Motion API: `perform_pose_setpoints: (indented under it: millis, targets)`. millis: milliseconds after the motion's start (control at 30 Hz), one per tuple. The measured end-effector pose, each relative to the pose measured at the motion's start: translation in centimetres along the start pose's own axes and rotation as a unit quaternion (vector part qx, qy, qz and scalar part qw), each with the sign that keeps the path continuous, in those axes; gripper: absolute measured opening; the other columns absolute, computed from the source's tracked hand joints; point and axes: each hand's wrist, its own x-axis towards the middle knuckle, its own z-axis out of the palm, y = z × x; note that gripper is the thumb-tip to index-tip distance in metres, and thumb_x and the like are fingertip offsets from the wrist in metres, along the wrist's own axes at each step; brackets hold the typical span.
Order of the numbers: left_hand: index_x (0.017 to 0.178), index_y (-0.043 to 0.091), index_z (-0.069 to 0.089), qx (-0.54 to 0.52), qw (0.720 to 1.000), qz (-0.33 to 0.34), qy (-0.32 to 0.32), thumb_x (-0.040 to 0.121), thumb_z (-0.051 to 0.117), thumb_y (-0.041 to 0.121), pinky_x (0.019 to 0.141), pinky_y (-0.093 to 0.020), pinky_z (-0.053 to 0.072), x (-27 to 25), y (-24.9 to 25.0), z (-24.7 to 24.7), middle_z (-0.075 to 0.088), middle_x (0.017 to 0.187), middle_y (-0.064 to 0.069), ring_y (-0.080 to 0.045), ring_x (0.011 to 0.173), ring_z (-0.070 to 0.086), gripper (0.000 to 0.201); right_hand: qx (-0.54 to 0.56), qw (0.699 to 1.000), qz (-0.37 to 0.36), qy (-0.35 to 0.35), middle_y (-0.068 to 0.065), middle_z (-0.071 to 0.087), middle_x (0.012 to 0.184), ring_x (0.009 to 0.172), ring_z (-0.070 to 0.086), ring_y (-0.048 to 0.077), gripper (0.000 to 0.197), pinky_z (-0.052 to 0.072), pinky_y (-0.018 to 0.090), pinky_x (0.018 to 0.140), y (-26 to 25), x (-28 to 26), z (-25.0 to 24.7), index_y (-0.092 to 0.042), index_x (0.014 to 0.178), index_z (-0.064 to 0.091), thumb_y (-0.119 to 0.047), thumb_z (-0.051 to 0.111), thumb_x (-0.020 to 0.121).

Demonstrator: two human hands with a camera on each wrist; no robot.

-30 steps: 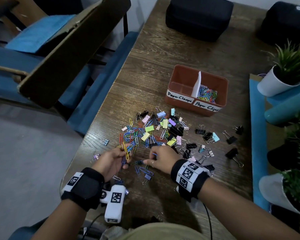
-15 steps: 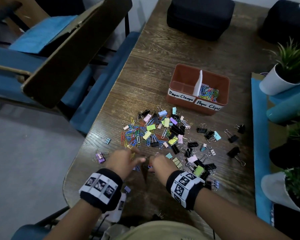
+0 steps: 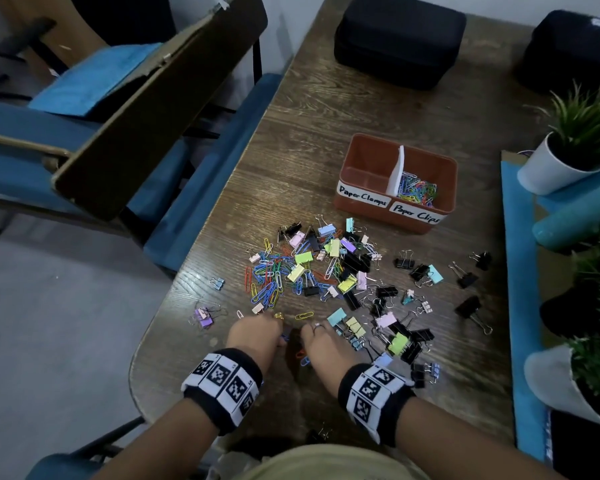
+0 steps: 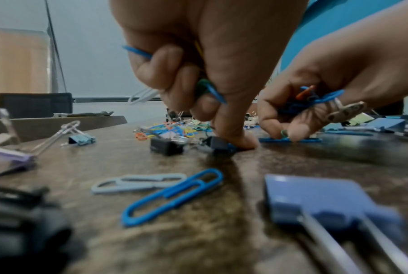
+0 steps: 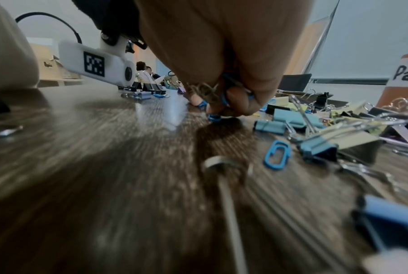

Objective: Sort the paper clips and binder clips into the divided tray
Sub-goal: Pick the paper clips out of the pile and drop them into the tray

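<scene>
1. My left hand [image 3: 257, 332] is low over the near edge of the desk [image 3: 326, 133], its fingers [image 4: 174, 81] curled round a small bunch of paper clips: blue, green and white ends stick out of my fist in the left wrist view.
2. The tip of that hand's forefinger presses down on the desk beside a small dark binder clip [image 4: 218, 145].
3. My right hand [image 3: 321, 342] sits just beside the left, its fingers [image 4: 292, 129] pinching a tangle of blue and orange paper clips, with the fingertips touching a blue paper clip [image 4: 289, 140] that lies flat on the wood.
4. There is a ring [image 3: 317, 326] on one finger of my right hand.
5. The mixed pile of paper clips and binder clips [image 3: 312, 268] is spread across the desk just beyond my hands, with black binder clips [image 3: 468, 277] scattered apart to the right.
6. The divided tray [image 3: 357, 157] stands further back on the desk, past the pile. Its right compartment, labelled "Paper Clips", holds coloured paper clips [image 3: 418, 192]; the left one is labelled "Paper Clamps".
7. A loose blue paper clip [image 4: 172, 196] and a grey one [image 4: 139, 182] lie on the desk close to my left wrist.
8. Two black cases [image 3: 399, 39] sit at the far end of the desk, and potted plants [image 3: 582, 133] stand along its right side.
</scene>
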Motion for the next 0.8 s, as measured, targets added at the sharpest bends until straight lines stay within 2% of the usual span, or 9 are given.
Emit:
perform_pose_setpoints:
  millis: [100,200,300,467,533,600,633,733,800]
  targets:
    - [0.120,0.009,0.056,0.039,0.999,0.020,-0.021,0.098,0.042,0.016,0.092,-0.038,0.047,0.1,0.7,-0.3,0.058,0.125,-0.010,-0.028,0.116,0.057,0.028,-0.004,1.000,-0.004,-0.005,0.027,0.048,0.120,0.118,0.041,0.034,0.036,0.042,0.043,0.091,-0.1,-0.5,-0.1,0.002,0.123,0.036,0.010,0.039,0.089]
    - [0.119,0.007,0.056,0.073,0.996,0.044,-0.029,0.097,0.038,0.008,0.091,-0.037,0.048,-0.1,1.4,-0.2,0.060,0.122,-0.010,-0.026,0.114,0.058,0.028,-0.003,1.000,0.002,0.007,0.024,0.050,0.120,0.119,0.042,0.033,0.040,0.042,0.040,0.092,0.5,-1.0,0.3,0.000,0.125,0.035,0.012,0.041,0.087]
    - [0.117,0.010,0.057,0.048,0.998,0.039,-0.021,0.098,0.039,0.015,0.091,-0.035,0.048,-0.1,1.5,-0.2,0.060,0.122,-0.009,-0.025,0.114,0.058,0.027,-0.028,1.000,0.004,0.008,0.022,0.050,0.122,0.121,0.040,0.033,0.039,0.040,0.038,0.095,0.9,-1.4,0.3,-0.001,0.122,0.037,0.011,0.043,0.086]
    - [0.107,0.009,0.056,-0.127,0.990,-0.011,0.055,0.098,0.032,0.039,0.087,-0.035,0.046,-0.6,0.0,-1.2,0.063,0.112,-0.013,-0.030,0.107,0.059,0.039,-0.092,0.995,-0.026,0.003,0.019,0.047,0.125,0.118,0.040,0.031,0.034,0.036,0.036,0.099,1.1,-1.2,0.1,0.001,0.125,0.039,0.001,0.042,0.091]
    - [0.105,0.007,0.055,-0.158,0.986,-0.012,0.056,0.098,0.029,0.042,0.086,-0.036,0.045,-0.5,-0.6,-1.1,0.063,0.109,-0.015,-0.031,0.105,0.058,0.044,-0.016,1.000,-0.007,0.015,0.016,0.046,0.124,0.116,0.040,0.028,0.032,0.037,0.034,0.096,1.7,-1.6,-0.1,-0.003,0.119,0.044,0.005,0.041,0.088]
    - [0.103,0.006,0.055,-0.184,0.981,-0.009,0.057,0.099,0.029,0.043,0.085,-0.037,0.045,-0.3,-0.8,-1.0,0.062,0.107,-0.016,-0.031,0.102,0.058,0.046,0.110,0.993,0.011,0.038,0.009,0.049,0.109,0.104,0.045,0.023,0.029,0.038,0.029,0.084,2.9,-2.2,-0.6,-0.014,0.095,0.051,0.010,0.042,0.082]
    - [0.102,0.005,0.055,-0.201,0.978,-0.005,0.059,0.099,0.028,0.042,0.084,-0.037,0.045,-0.3,-0.9,-0.9,0.062,0.105,-0.017,-0.031,0.101,0.058,0.046,0.167,0.984,0.027,0.050,0.004,0.049,0.099,0.095,0.046,0.019,0.033,0.036,0.026,0.076,3.7,-2.5,-0.8,-0.022,0.081,0.048,0.011,0.043,0.081]
    - [0.097,0.004,0.055,-0.237,0.969,0.011,0.068,0.100,0.027,0.040,0.079,-0.034,0.043,-0.1,-1.0,-0.7,0.060,0.097,-0.015,-0.030,0.096,0.058,0.045,0.358,0.925,0.085,0.095,-0.002,0.053,0.078,0.074,0.049,0.012,0.034,0.038,0.025,0.065,6.2,-3.5,-1.1,-0.023,0.070,0.045,0.007,0.049,0.085]
    - [0.094,0.006,0.055,-0.231,0.969,0.025,0.080,0.100,0.028,0.039,0.078,-0.033,0.041,0.3,-0.9,-0.6,0.061,0.097,-0.015,-0.029,0.096,0.058,0.042,0.424,0.894,0.097,0.104,-0.006,0.054,0.073,0.070,0.050,0.007,0.032,0.040,0.019,0.065,7.4,-4.2,-1.5,-0.021,0.070,0.049,0.006,0.054,0.085]
